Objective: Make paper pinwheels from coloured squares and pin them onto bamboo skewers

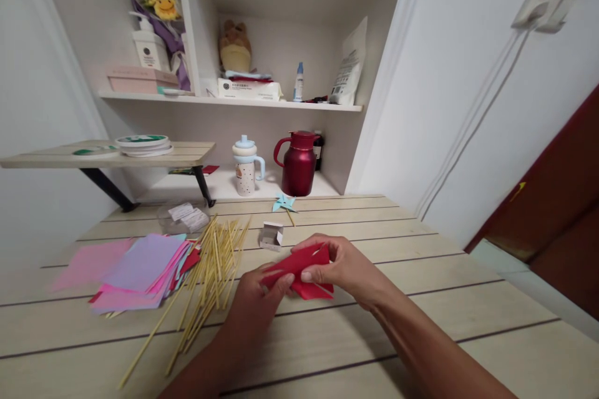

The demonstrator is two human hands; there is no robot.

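A piece of red paper (306,265), cut and partly folded, is held up above the table between both hands. My left hand (262,296) pinches its left side, thumb on top. On the right edge my right hand (337,268) grips it between thumb and fingers; some fingertips are hidden behind the paper. Just beyond the hands lies a small open box (271,235). Farther back rests a light blue paper pinwheel (284,202) on a short stick. Thin wooden sticks (215,262) lie in a loose pile left of my left hand.
Stacked coloured paper sheets (140,268) lie at the left, near a clear container (183,217) with white packets. A small raised stand (187,153) carries tape rolls (143,144). A tumbler (246,168) and a red thermos jug (299,165) stand at the back, under a shelf (290,105).
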